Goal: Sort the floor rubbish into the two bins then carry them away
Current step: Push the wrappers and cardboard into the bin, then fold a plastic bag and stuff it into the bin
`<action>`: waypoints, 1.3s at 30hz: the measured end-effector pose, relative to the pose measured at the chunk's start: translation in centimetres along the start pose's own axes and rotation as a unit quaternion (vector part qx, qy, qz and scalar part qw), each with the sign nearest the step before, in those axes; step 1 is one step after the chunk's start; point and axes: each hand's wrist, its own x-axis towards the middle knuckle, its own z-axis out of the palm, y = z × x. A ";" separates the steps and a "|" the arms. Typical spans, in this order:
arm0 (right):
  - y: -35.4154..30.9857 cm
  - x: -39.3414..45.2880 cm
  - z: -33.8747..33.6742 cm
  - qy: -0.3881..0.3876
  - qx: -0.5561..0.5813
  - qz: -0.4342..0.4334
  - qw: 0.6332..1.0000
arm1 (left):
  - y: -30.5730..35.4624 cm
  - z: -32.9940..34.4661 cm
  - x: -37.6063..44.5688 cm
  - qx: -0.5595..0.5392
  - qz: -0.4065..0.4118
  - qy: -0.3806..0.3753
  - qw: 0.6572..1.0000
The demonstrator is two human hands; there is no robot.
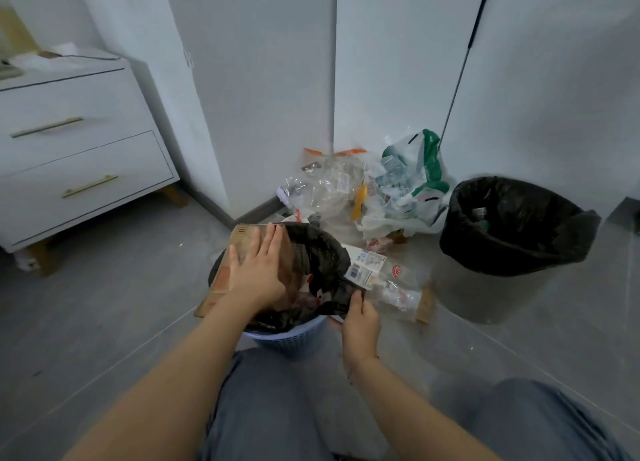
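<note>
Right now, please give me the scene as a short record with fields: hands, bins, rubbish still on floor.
left hand: flat, pressing cardboard into the near bin
right hand: grip on the black liner edge
near bin: blue basket, lined
far bin: black liner, something already inside
floor: clear plastic packaging beside the near bin; bag pile at the wall

We list a white two-drawer bedside cabinet (pixel 74 142) at left, with brass bar handles (pixel 46 127) and wooden feet (pixel 38 258); papers (pixel 59 57) lying on its top; tall white wardrobe doors (pixel 263 90) behind; a grey tiled floor (pixel 104 322); grey trousers (pixel 273 408) in the foreground.
</note>
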 end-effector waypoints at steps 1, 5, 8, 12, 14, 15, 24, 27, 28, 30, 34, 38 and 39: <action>-0.2 -0.7 0.5 -0.022 0.014 0.007 1.000 | -0.8 -0.2 -0.1 -0.003 -0.001 0.000 1.000; 0.0 -1.6 1.3 -0.108 0.023 0.023 0.994 | -3.2 -1.0 -0.4 -0.004 -0.003 0.002 1.000; -0.7 -1.9 1.6 -0.171 -0.039 0.035 0.984 | -4.7 -1.5 -0.7 0.008 -0.003 0.010 1.000; -3.5 -2.7 0.6 -0.224 -0.145 0.044 0.963 | -4.9 -2.2 -1.4 0.023 0.006 0.046 0.999; -4.9 -2.9 -0.6 -0.230 -0.198 0.030 0.952 | -3.9 -2.7 -1.7 0.016 0.012 0.051 0.998; -5.6 -3.0 -1.4 -0.231 -0.217 0.019 0.948 | -3.1 -2.9 -1.9 0.009 0.020 0.066 0.998; -9.3 0.4 -10.0 -0.193 -0.248 -0.033 0.949 | 8.1 -0.4 -3.1 -0.197 0.160 0.147 0.956; -8.1 3.6 -12.2 -0.133 -0.205 -0.025 0.969 | 11.6 3.6 -2.8 -0.303 0.154 0.093 0.936; -7.4 4.4 -12.4 -0.107 -0.181 -0.015 0.978 | 12.3 5.0 -2.5 -0.360 0.124 0.058 0.923; -5.3 6.2 -12.7 -0.057 -0.124 0.000 0.991 | 13.3 8.0 -1.7 -0.506 0.022 -0.027 0.862; -0.3 9.8 -12.5 -0.016 -0.103 -0.069 0.992 | 12.9 13.9 0.7 -0.622 -0.140 -0.060 0.768; 2.7 14.0 -11.7 -0.061 -0.216 -0.162 0.961 | 12.1 18.3 4.2 -0.631 -0.196 -0.069 0.748; 2.7 15.2 -11.4 -0.066 -0.257 -0.195 0.944 | 12.1 18.9 4.9 -0.637 -0.205 -0.063 0.740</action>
